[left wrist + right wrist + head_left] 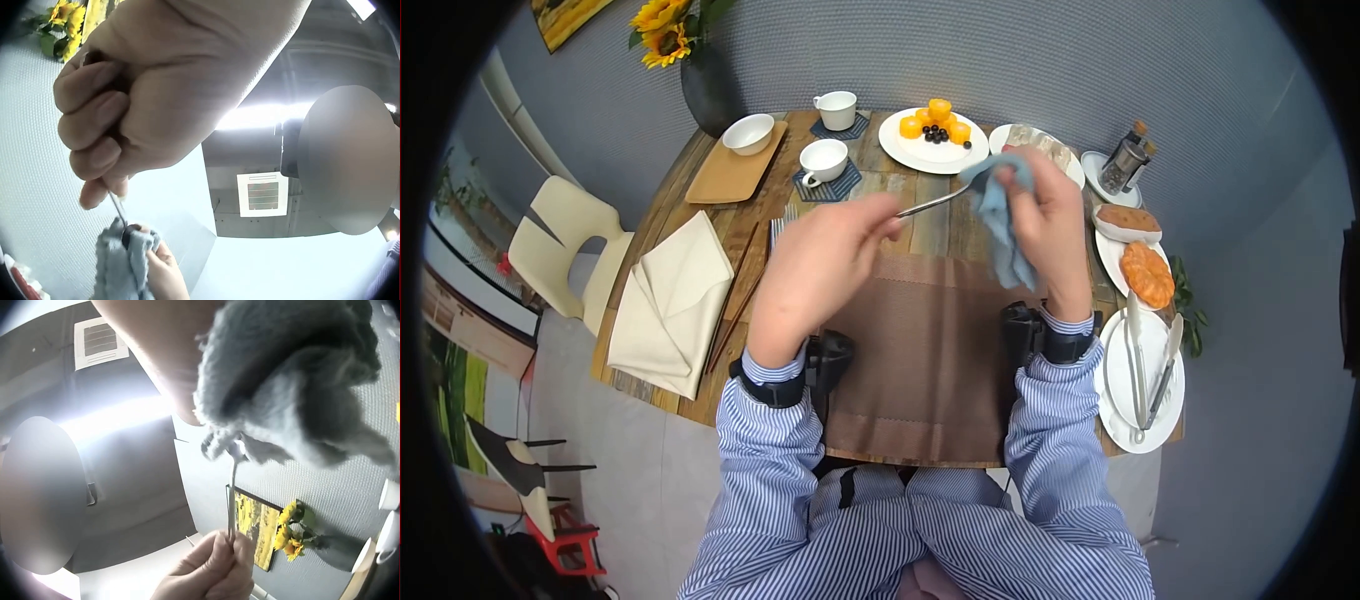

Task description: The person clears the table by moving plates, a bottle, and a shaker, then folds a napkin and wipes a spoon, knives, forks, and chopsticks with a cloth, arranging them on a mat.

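The left hand (825,260) grips the handle of a metal utensil (935,204) over the brown placemat (920,370). At the utensil's far end, the right hand (1045,215) pinches a light blue cloth (1005,235) around it; loose cloth hangs below. In the left wrist view, curled fingers of the left hand (125,106) hold the thin handle (117,206), and the cloth (112,262) wraps its tip. The right wrist view shows the fluffy cloth (281,387) close up, with the handle (232,494) running to the left hand (212,569). The cloth mostly hides the utensil's head.
At left lie a folded napkin (670,300), chopsticks (735,297) and a fork (777,228). Behind stand a wooden tray (735,180), cups (824,158) and a fruit plate (900,150). To the right are a bread plate (1112,255) and an oval plate (1115,415) with tongs (1138,370).
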